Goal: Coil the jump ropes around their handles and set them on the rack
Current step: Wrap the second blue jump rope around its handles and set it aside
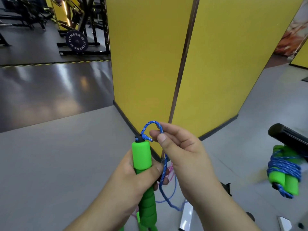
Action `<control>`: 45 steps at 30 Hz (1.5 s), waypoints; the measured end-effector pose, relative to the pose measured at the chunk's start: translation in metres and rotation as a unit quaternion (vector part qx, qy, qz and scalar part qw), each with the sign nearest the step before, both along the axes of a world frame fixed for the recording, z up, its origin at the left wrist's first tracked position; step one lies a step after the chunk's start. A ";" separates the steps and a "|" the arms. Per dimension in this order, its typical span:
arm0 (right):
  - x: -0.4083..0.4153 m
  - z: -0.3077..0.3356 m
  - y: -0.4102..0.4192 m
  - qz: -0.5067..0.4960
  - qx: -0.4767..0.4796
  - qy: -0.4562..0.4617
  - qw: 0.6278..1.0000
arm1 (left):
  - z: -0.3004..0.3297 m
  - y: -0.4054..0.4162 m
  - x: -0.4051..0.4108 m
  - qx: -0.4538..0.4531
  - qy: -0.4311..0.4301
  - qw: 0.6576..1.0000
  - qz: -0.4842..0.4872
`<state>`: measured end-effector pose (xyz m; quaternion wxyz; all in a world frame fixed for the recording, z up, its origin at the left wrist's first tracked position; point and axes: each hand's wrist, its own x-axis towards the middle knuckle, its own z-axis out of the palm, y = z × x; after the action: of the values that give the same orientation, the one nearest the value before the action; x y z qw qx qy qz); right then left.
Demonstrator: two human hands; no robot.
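My left hand (pixel 131 177) grips the green foam handles (pixel 141 155) of a jump rope, held upright in front of me. A blue speckled rope (pixel 164 169) comes out of the black cap on top, arcs over in a small loop and hangs down past my left thumb. My right hand (pixel 180 152) pinches that loop just right of the handle top, between thumb and forefinger. At the right edge, a second jump rope (pixel 283 169) with green handles sits wound in its blue cord beneath a black padded bar (pixel 290 135).
A yellow pillar (pixel 166 64) stands directly ahead, its corner close behind the handles. Pink rope (pixel 170 170) lies on the grey floor below my hands. White metal pieces (pixel 186 217) show at the bottom right. Gym racks and a weight plate (pixel 76 41) stand far left.
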<state>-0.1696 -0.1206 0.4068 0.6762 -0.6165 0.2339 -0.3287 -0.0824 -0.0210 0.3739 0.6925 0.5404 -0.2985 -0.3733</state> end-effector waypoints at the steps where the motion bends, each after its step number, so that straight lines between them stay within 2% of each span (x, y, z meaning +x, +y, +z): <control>1: 0.001 -0.002 0.002 0.005 0.016 -0.002 1.000 | 0.002 0.002 0.003 -0.009 -0.003 1.000 0.011; 5: 0.002 -0.005 0.011 0.003 0.091 -0.022 0.996 | 0.008 0.005 0.006 -0.021 0.006 1.000 0.016; 10: -0.004 -0.001 0.007 -0.033 0.028 -0.004 0.999 | 0.000 0.005 -0.002 0.044 -0.060 0.997 0.038; 13: -0.006 0.004 0.010 -0.014 0.042 0.001 0.999 | -0.001 0.001 -0.004 0.049 -0.085 0.994 0.036; 19: -0.005 -0.002 0.010 0.027 0.057 0.022 0.998 | 0.010 -0.004 -0.005 0.046 -0.068 0.996 0.041; 21: -0.008 -0.007 0.006 0.098 0.063 0.059 0.991 | 0.013 -0.001 0.005 0.034 -0.045 0.996 0.072; 24: -0.018 -0.008 0.001 0.196 0.022 0.187 0.962 | 0.018 0.003 0.026 0.037 -0.062 0.986 0.151; 26: -0.022 -0.008 -0.004 0.189 -0.020 0.248 0.950 | 0.022 0.006 0.037 0.040 -0.086 0.974 0.207; 27: -0.022 -0.007 -0.005 0.170 -0.037 0.250 0.953 | 0.022 0.008 0.040 0.041 -0.092 0.969 0.225; 29: -0.018 -0.005 -0.002 0.112 -0.029 0.185 0.976 | 0.021 0.009 0.039 0.045 -0.097 0.967 0.231; 31: -0.013 -0.003 0.001 0.049 -0.003 0.097 0.994 | 0.016 0.006 0.026 0.055 -0.082 0.979 0.176; 33: -0.010 0.000 0.003 0.008 0.009 0.032 0.999 | 0.011 0.001 0.007 0.053 -0.053 0.991 0.114; 35: -0.009 0.004 0.006 -0.007 0.032 -0.007 0.999 | 0.005 -0.004 -0.007 0.057 -0.064 0.994 0.070; 39: -0.009 0.007 0.009 -0.005 0.072 -0.021 0.997 | 0.002 -0.007 -0.017 0.047 -0.070 0.996 0.038; 42: -0.009 0.000 0.008 0.014 0.083 0.004 0.996 | 0.006 -0.006 -0.013 0.021 -0.066 0.995 0.075; 45: -0.012 -0.007 0.002 0.099 0.129 0.057 0.985 | 0.012 -0.002 0.006 0.001 -0.031 0.991 0.133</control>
<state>-0.1814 -0.1188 0.3997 0.7649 -0.5617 0.2505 -0.1918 -0.0764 -0.0235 0.3855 0.7259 0.5875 -0.2444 -0.2612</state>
